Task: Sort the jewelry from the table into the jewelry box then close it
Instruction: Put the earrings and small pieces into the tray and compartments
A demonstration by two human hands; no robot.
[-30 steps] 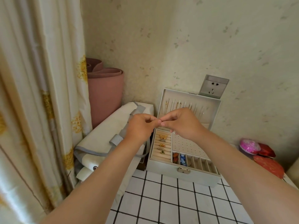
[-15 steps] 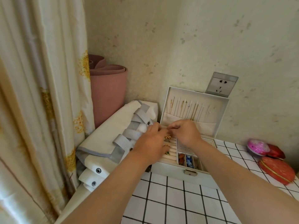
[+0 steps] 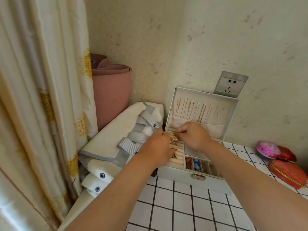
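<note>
Both hands have come down from in front of the lid and now sit low over the ring rolls [image 3: 178, 153] at the back left of the open jewelry box [image 3: 180, 178]. The left hand [image 3: 157, 147] shows its back, fingers bent down onto the rolls with the tips hidden, so its grip cannot be told. The right hand [image 3: 195, 135] has curled fingers, thumb and forefinger drawn together. A gold ring with a bow-like top [image 3: 174, 139] lies between the two hands' fingertips, just under the right hand's; whether either hand pinches it is unclear. Below the left hand's fingers two more rings sit in the rolls. Near the right wrist, narrow compartments hold orange [image 3: 189, 161] and blue pieces [image 3: 197, 165]. Beyond the hands, necklaces [image 3: 200, 112] hang in the upright lid [image 3: 230, 114]. The box stands on the tiled surface [image 3: 183, 212], with red heart-shaped boxes [image 3: 290, 174] well to the right of the right hand.
</note>
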